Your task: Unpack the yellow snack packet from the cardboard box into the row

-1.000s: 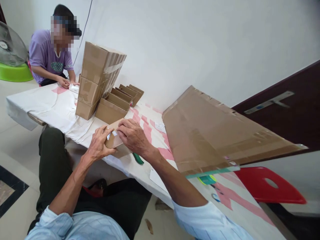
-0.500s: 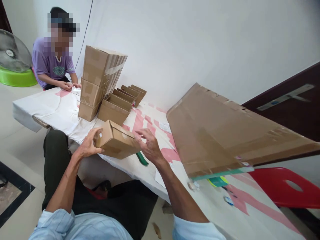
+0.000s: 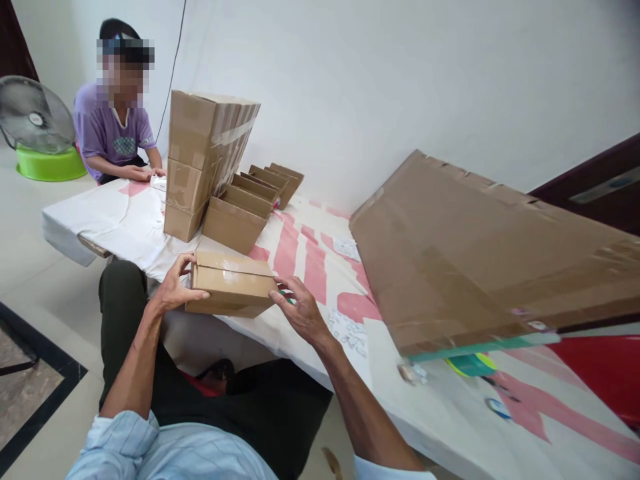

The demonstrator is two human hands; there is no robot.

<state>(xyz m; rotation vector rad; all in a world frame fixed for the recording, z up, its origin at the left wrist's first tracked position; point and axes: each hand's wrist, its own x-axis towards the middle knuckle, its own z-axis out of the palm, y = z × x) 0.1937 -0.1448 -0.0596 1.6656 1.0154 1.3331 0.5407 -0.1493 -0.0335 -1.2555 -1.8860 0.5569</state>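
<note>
1. The left hand (image 3: 173, 293) is clamped on the left end of a small cardboard box (image 3: 233, 283), thumb along the front face and fingers curled round the end.
2. The right hand (image 3: 300, 310) meets the box's right end. Its fingers are fanned apart and its thumb tip touches the cardboard, not wrapped round it.
3. The box lies flat between the two hands at the near edge of the table (image 3: 115, 213). Its flaps are closed, with glossy clear tape across the top.
4. Just beyond the right hand's fingers, a sliver of a green tool (image 3: 286, 294) peeks out; what it is cannot be told.
5. On the pink-and-white table cover just right of that hand lies a white sheet of small labels (image 3: 350, 330).
6. Farther back stands a tall stack of sealed cartons (image 3: 200, 153), with a row of open cartons (image 3: 250, 200) just beside it.
7. To the right, a large flat sheet of taped cardboard (image 3: 475, 253) sits tilted above the table, and a green tape roll (image 3: 470, 365) shows under its near edge.
8. At the table's far end sits a co-worker in a purple shirt (image 3: 113, 133), hands on the tabletop. Behind this person a fan (image 3: 35, 120) stands by a green basin (image 3: 50, 167).
</note>
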